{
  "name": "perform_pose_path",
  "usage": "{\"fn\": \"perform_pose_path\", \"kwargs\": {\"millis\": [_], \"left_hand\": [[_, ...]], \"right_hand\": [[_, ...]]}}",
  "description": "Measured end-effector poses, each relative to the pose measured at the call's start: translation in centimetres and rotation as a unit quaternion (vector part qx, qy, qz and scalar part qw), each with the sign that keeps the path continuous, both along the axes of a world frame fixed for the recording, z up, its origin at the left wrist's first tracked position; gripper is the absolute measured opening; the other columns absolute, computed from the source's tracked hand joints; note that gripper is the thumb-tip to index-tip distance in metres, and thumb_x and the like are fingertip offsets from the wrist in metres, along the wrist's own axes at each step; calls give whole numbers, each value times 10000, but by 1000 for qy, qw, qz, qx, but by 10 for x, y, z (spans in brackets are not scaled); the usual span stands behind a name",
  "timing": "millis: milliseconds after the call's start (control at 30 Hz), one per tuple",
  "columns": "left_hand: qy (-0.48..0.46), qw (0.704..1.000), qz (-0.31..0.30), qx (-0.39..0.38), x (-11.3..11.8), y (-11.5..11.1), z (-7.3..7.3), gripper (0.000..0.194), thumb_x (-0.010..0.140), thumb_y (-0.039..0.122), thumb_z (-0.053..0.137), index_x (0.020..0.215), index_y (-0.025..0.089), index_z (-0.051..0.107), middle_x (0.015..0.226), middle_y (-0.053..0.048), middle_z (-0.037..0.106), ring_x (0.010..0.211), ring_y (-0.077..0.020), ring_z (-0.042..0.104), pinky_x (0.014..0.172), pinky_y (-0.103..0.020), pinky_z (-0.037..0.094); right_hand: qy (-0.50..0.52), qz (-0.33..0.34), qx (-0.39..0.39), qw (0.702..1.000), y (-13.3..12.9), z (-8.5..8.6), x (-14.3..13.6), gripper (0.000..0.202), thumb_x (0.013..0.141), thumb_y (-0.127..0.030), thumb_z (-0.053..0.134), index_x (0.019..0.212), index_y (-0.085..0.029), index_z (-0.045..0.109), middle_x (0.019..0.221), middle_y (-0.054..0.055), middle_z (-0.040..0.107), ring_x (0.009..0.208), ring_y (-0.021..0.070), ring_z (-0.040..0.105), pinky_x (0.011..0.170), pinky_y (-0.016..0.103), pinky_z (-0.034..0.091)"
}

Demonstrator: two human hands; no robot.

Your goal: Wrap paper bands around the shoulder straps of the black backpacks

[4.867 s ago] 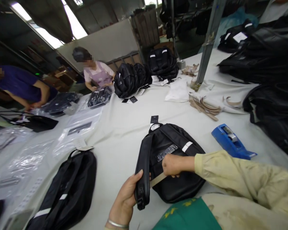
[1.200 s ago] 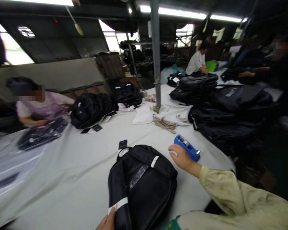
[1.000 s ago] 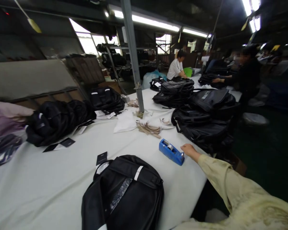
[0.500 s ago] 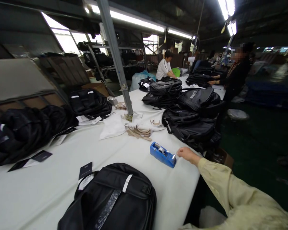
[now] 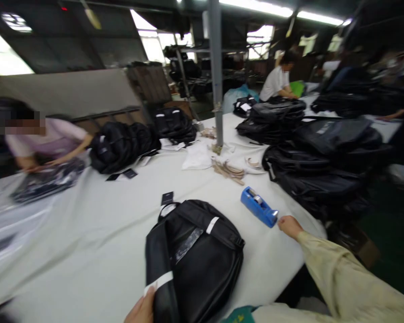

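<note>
A black backpack (image 5: 205, 264) lies on the white-covered table (image 5: 97, 251), with white bands around its straps and a dark hang tag (image 5: 167, 198) at its top. At its lower left, my left hand (image 5: 142, 308) is closed on the strap at a white band (image 5: 161, 281); most of its fingers are hidden. My right hand (image 5: 290, 226) is closed in a pinch just beside the cutter end of a blue tape dispenser (image 5: 258, 208). What sits between those fingertips is too small to make out.
Stacked black backpacks (image 5: 316, 170) fill the right side; more bags (image 5: 121, 143) stand at the back left. Beyond the dispenser are tan strips (image 5: 227, 170), a white cloth (image 5: 197, 156) and a metal post (image 5: 216, 76). Co-workers handle items at left (image 5: 50, 139) and back (image 5: 278, 83).
My view has swung left, bringing a co-worker at the left into sight. My left hand has come into view at the backpack strap. My right hand stays by the dispenser.
</note>
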State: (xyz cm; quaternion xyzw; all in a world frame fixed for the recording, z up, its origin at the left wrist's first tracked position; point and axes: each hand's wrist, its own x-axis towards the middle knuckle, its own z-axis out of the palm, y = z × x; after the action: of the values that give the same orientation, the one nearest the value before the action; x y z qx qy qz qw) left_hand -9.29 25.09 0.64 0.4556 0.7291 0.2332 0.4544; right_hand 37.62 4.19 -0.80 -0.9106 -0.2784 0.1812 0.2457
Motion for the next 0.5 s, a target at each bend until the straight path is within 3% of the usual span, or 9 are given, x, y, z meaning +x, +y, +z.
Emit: {"fn": "perform_pose_path", "kwargs": {"millis": [67, 167, 267, 367, 500], "left_hand": [[-72, 997, -10, -14, 0, -6, 1, 400, 634, 548, 664, 716, 159, 709, 700, -52, 722, 762, -283, 665, 668, -351, 522], [-75, 996, -45, 29, 5, -11, 3, 461, 708, 588, 578, 683, 139, 680, 616, -43, 665, 652, -237, 615, 594, -322, 484], [-28, 994, -77, 66, 6, -15, 5, 489, 770, 588, 501, 656, 141, 661, 589, -45, 632, 619, -218, 583, 551, -300, 443], [-17, 993, -88, 79, 4, -17, 2, 467, 791, 558, 486, 645, 149, 656, 590, -47, 623, 613, -211, 570, 548, -290, 419], [-21, 992, -92, 84, 0, -15, -5, 444, 798, 538, 483, 593, 170, 624, 576, -39, 604, 607, -199, 550, 553, -278, 394]], "right_hand": [[109, 95, -6, 989, 16, 13, -25, 203, 838, -233, 613, 668, -136, 668, 626, 70, 644, 554, 142, 588, 509, 242, 438], [338, 273, 59, 899, 60, 41, -90, 153, 788, -294, 618, 754, -160, 685, 681, 52, 677, 573, 126, 574, 543, 222, 434], [407, 367, 85, 832, 113, 68, -177, 183, 760, -328, 631, 766, -156, 692, 685, 32, 681, 545, 109, 545, 524, 206, 414], [389, 387, 100, 830, 163, 75, -251, 139, 736, -261, 617, 707, -144, 686, 626, 7, 660, 497, 91, 508, 489, 192, 385], [308, 402, 78, 859, 204, 56, -301, 120, 711, -215, 624, 656, -138, 699, 604, 4, 667, 557, 97, 557, 519, 176, 395]]}}
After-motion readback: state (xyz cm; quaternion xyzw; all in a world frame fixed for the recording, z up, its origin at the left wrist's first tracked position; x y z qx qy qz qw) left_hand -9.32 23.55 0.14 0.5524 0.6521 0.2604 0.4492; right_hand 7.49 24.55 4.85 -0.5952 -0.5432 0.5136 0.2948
